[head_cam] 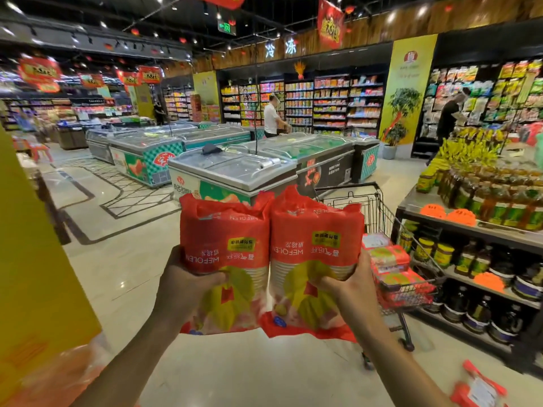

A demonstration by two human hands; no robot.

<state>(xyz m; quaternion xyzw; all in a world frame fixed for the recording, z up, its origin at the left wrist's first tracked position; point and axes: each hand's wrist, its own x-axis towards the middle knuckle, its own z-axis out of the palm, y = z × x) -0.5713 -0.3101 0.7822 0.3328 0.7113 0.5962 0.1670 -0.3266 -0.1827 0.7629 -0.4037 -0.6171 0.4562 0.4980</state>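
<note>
Midway through loading, we judge: two packs left to go in.
Our left grip [183, 286] clasps the left pack [224, 259] and our right grip [351, 289] clasps the right pack [316, 254], the two touching in mid-air over the floor [123, 259]. Stowed packs [390, 259] already lie in the cart [349, 187] just to their right. Open floor spreads leftward; the bottle shelf [458, 224] hems the cart's far side.

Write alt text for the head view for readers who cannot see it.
A person's left hand and right hand each grip a red pack of paper cups, the left pack touching the right pack, in a supermarket. A shopping cart holding red packs stands behind, chest freezers beyond.
</note>
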